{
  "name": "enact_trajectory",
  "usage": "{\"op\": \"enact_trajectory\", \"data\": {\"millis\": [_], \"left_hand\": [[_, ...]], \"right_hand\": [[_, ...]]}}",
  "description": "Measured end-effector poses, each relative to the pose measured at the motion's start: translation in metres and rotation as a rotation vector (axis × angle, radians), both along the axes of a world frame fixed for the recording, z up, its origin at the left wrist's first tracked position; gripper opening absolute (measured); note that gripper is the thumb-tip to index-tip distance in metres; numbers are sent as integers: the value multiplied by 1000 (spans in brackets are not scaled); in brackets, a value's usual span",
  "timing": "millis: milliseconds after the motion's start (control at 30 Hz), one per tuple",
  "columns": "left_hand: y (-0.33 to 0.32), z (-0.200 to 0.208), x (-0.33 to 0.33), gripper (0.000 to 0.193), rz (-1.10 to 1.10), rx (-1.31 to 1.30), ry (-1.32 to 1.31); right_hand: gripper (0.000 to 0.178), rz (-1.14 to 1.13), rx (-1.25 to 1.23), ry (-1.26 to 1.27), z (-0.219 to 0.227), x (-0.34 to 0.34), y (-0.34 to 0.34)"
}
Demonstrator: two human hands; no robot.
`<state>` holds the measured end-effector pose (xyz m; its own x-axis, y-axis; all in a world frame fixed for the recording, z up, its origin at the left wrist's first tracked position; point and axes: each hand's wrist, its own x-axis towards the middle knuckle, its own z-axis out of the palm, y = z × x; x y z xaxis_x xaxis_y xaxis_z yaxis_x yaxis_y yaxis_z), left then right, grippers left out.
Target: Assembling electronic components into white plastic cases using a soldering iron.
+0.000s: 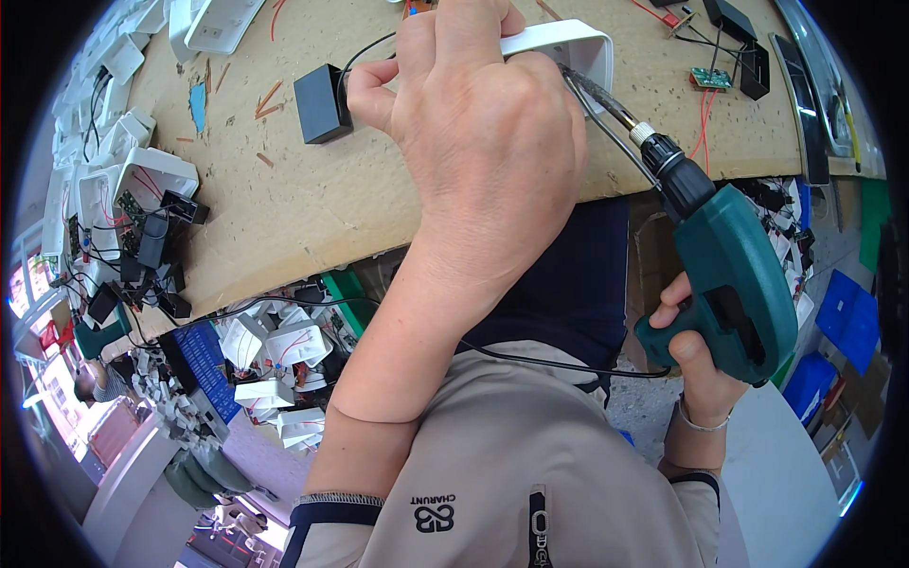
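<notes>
My right hand (701, 364) grips a green soldering gun (743, 275) by its handle, with a finger at the trigger side. The gun's metal tip (611, 104) and a thin curved feed tube (615, 137) point up and left into an open white plastic housing (568, 43). Over the left part of that housing lies my left hand (492, 123), back up and fingers bent. Its fingertips come together at the upper edge of the view, and what they pinch is hidden. Beside its little finger sits a black box (323, 104) with a black cable running behind the hand.
White housings (156, 175) with wires and black boxes crowd the bench's left side. At the right lie a small green circuit board (710, 79) with red wires and black boxes (755, 71). More housings (298, 343) fill a container below the bench edge. The gun's black cord (568, 364) crosses my front.
</notes>
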<state>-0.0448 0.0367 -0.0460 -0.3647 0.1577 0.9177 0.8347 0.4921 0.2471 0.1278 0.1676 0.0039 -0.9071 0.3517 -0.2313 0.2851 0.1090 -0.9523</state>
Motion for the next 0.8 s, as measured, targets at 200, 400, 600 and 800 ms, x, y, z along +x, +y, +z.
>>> {"op": "enact_trajectory", "data": {"millis": [200, 400, 600, 800], "left_hand": [[3, 0, 0, 9, 22, -24, -33], [1, 4, 2, 9, 41, -44, -63], [0, 8, 4, 9, 59, -63, -90], [-1, 9, 5, 9, 76, -83, -122]], "right_hand": [[67, 0, -11, -16, 1, 2, -1], [67, 15, -24, -1, 3, 1, 1], [67, -11, -32, 31, 5, 0, -3], [68, 2, -31, 14, 4, 0, -4]]}}
